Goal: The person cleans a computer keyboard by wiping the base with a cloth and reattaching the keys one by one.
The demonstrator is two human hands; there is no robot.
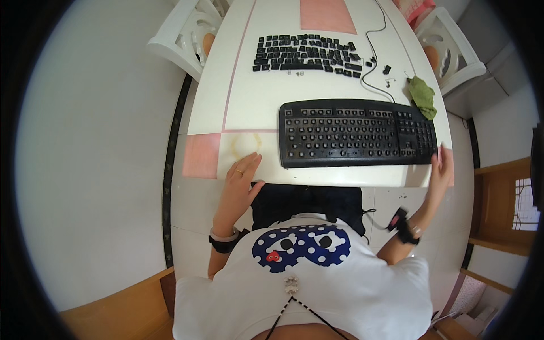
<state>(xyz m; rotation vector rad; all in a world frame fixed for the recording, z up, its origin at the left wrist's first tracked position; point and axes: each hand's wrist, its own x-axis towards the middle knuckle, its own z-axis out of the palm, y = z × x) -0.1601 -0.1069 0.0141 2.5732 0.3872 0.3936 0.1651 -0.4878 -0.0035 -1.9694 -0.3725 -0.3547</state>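
Observation:
A black computer keyboard (359, 134) with its keycaps off lies on the white table, its bare key sockets facing up. My right hand (442, 165) is at its lower right corner; whether the fingers grip the edge or only touch it, I cannot tell. My left hand (244, 174) rests on the table's near edge, left of the keyboard, holding nothing. Beyond the keyboard, loose black keycaps (299, 53) lie in rows. A crumpled green cloth (422, 97) touches the keyboard's upper right corner.
The keyboard's cable (369, 46) runs to the far side. Small metal wires (389, 81) and a few stray keycaps (386, 69) lie right of it. White chairs (182, 36) stand at both sides of the table (255, 102). A yellowish ring stain marks the tabletop near my left hand.

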